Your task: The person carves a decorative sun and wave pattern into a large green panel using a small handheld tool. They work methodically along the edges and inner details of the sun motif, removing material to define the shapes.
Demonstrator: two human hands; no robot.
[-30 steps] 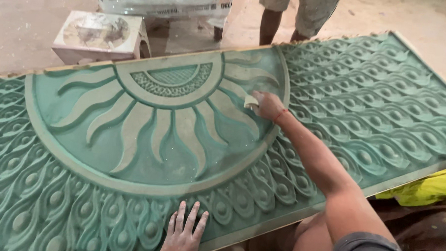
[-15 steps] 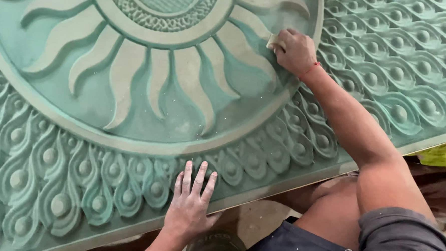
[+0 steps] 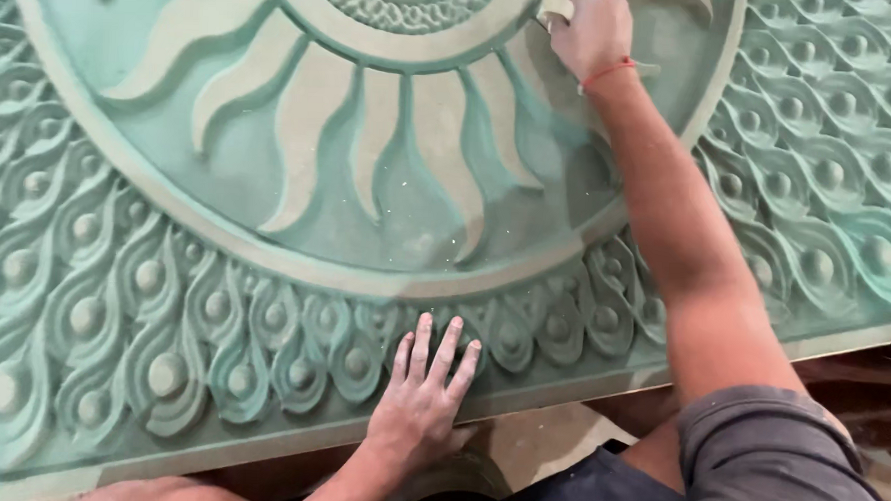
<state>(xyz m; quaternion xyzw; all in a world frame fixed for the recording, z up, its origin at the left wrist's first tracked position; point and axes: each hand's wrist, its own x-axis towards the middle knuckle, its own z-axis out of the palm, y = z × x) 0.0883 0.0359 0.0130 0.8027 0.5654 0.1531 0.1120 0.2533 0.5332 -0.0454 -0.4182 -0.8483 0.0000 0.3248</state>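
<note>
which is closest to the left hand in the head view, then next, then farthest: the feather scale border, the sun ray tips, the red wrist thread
1. feather scale border: directly under the left hand, near the panel's lower edge.
2. sun ray tips: just above the border, inside the ring.
3. red wrist thread: top of the view, on the right hand.

The carved relief panel (image 3: 163, 298) fills nearly the whole view, its near edge running from 8 o'clock to 3 o'clock. The sunburst medallion (image 3: 371, 127) lies on it toward 12 o'clock, ringed by a feather-pattern border (image 3: 211, 350) toward 6 and 3 o'clock. The left hand (image 3: 421, 405) lies flat on that border at 6 o'clock, just behind the panel's edge. The right hand (image 3: 590, 31) rests on the medallion at 1 o'clock, a sanding scrap (image 3: 553, 7) beneath its fingertips, the forearm (image 3: 686, 241) crossing border and edge toward 4 o'clock.
</note>
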